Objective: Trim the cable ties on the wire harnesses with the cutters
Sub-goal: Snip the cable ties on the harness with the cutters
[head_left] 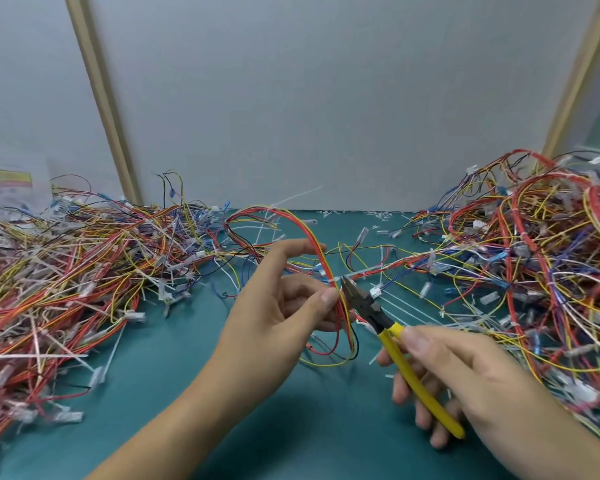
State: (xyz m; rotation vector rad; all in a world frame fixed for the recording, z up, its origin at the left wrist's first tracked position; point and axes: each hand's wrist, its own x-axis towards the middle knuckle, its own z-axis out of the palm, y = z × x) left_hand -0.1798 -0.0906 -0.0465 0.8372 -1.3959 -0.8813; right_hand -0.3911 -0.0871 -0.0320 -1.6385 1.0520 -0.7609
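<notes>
The white cable tie point(334, 279) sits on the red-and-yellow harness point(312, 237) that I hold up over the middle of the green mat point(187, 358). The cutters point(371, 306) have their nose right against it. My left hand point(278, 306) pinches the wires between thumb and fingers just below the tie. My right hand point(465, 368) is wrapped round the yellow handles. I cannot tell how far the jaws are parted. To do this well, I judge I should lay the blades flush to the tie's head, catch only the tail, keep every wire clear, then squeeze once. Tangled heaps lie on both sides, a left pile point(84, 265) and a right pile point(534, 254), with white offcuts point(378, 216) along the mat's far edge.
</notes>
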